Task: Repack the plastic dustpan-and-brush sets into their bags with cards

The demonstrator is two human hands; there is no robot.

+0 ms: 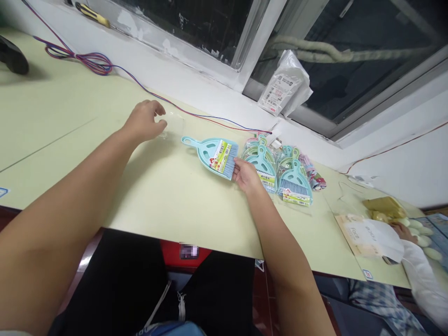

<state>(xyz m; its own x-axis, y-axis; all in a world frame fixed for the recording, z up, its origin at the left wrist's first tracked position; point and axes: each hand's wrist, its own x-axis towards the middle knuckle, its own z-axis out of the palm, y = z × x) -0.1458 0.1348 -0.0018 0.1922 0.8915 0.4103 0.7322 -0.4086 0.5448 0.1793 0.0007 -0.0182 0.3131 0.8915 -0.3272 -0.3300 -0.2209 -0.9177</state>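
Observation:
My right hand grips the bristle end of a light-blue mini dustpan and brush set, its fingers under the edge and thumb on top. The set lies tilted just at the tabletop, handle toward the left, with a printed label across the grey-blue bristles. To the left, my left hand is over the table with thumb and fingers apart. By its fingertips lies a clear plastic bag, hard to make out against the table; whether they touch I cannot tell.
Several bagged dustpan sets are piled right of my right hand. Cables run along the wall, and a screwdriver lies on the sill beside the window. Far right, another person's hand is near a white-and-beige package.

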